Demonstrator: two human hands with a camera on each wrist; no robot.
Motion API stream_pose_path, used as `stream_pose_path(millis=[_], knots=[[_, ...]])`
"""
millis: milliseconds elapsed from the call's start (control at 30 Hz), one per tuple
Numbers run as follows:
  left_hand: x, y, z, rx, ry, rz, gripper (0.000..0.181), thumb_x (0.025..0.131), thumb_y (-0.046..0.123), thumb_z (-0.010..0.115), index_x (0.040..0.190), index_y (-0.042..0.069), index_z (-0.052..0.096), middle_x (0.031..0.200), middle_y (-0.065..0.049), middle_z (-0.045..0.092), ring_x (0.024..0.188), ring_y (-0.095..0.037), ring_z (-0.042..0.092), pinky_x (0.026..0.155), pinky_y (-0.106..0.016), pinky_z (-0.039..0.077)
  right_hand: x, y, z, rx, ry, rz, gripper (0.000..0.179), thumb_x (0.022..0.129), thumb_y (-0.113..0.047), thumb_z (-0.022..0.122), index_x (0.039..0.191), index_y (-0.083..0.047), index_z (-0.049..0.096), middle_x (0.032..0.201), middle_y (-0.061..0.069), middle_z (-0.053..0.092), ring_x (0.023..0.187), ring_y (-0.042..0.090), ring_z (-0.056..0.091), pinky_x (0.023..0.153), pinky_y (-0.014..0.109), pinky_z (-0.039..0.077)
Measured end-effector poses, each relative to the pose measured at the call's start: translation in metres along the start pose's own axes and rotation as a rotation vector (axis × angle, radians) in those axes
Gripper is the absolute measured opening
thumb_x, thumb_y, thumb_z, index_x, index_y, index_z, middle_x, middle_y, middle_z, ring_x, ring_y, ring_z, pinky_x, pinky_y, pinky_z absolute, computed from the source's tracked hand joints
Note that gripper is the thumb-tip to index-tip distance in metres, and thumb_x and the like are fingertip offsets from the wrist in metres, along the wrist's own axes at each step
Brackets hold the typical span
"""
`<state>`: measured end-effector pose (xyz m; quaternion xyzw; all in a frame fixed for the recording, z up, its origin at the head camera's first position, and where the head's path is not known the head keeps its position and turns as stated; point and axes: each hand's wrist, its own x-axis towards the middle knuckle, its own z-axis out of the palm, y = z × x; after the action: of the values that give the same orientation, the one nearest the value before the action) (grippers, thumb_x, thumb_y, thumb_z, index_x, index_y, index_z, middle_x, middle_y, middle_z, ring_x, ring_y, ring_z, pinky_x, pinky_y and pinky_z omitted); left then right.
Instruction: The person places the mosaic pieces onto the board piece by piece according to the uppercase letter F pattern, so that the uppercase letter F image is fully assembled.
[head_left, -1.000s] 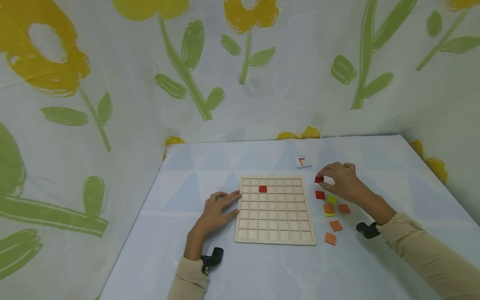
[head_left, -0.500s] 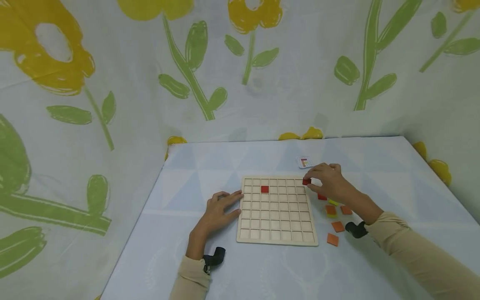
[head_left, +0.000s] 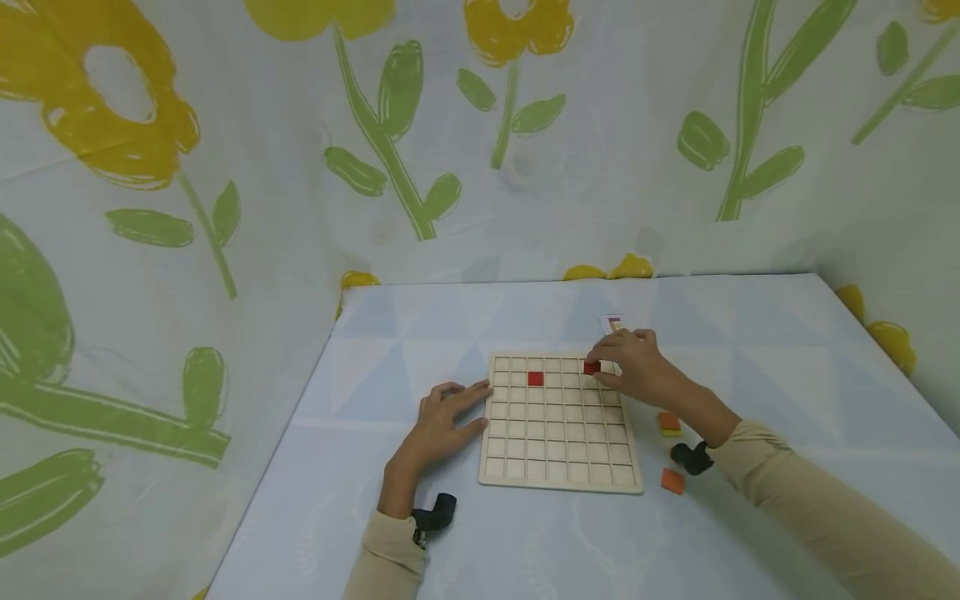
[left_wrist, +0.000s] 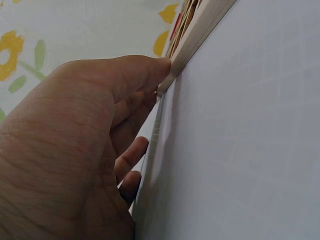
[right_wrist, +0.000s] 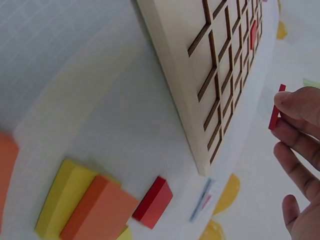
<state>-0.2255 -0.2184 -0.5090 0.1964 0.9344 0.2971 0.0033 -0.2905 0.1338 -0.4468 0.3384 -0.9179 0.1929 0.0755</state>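
Note:
A wooden grid board (head_left: 558, 429) lies flat on the table, with one red square tile (head_left: 536, 378) set in a cell near its far side. My left hand (head_left: 441, 423) touches the board's left edge with extended fingertips; the left wrist view shows the thumb (left_wrist: 135, 72) against the wooden rim. Between thumb and forefinger, my right hand (head_left: 637, 367) pinches another red tile (right_wrist: 276, 110). That tile is over the board's far right part in the head view, and the right wrist view shows it raised above the grid.
Right of the board lie an orange tile (head_left: 672, 481) and another overlapping a yellow one (right_wrist: 62, 195). A loose red tile (right_wrist: 154, 202) shows in the right wrist view. Behind the board, a small patterned card (head_left: 613, 320) is partly covered by the right hand.
My right hand has carried the pinched red tile leftward, from beside the board to over its far right part. My left hand stays at the board's left edge.

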Motion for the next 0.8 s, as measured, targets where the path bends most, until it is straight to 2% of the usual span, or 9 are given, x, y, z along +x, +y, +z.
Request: stream_pose_path(millis=[267,467,800], knots=[[0.000,0.000,0.000,0.010,0.013,0.009,0.051,0.099,0.037,0.061,0.148,0.024,0.053,0.155,0.009,0.043,0.134,-0.029,0.035,0.102,-0.055,0.025,0.010,-0.010,0.008,0.011,-0.002,-0.031,0.019,0.081,-0.011,0.084,0.098,-0.012,0.077,0.106,0.004,0.071,0.110,0.031,0.057,0.095,0.063,0.026],[0.000,-0.002,0.002,0.026,0.011,0.001,0.051,0.099,0.037,0.061,0.148,0.025,0.053,0.155,0.013,0.042,0.134,-0.027,0.034,0.103,-0.054,0.026,0.017,-0.015,0.014,0.034,0.003,-0.065,0.019,0.080,-0.008,0.084,0.098,-0.012,0.077,0.106,0.005,0.071,0.111,0.032,0.057,0.094,0.064,0.026],[-0.001,-0.001,0.001,0.003,0.017,0.006,0.051,0.099,0.035,0.061,0.148,0.024,0.052,0.155,0.010,0.042,0.135,-0.028,0.034,0.102,-0.054,0.025,0.027,-0.020,0.029,0.000,-0.011,-0.087,0.018,0.080,-0.012,0.085,0.096,-0.014,0.078,0.103,0.002,0.071,0.105,0.027,0.058,0.093,0.061,0.030]])
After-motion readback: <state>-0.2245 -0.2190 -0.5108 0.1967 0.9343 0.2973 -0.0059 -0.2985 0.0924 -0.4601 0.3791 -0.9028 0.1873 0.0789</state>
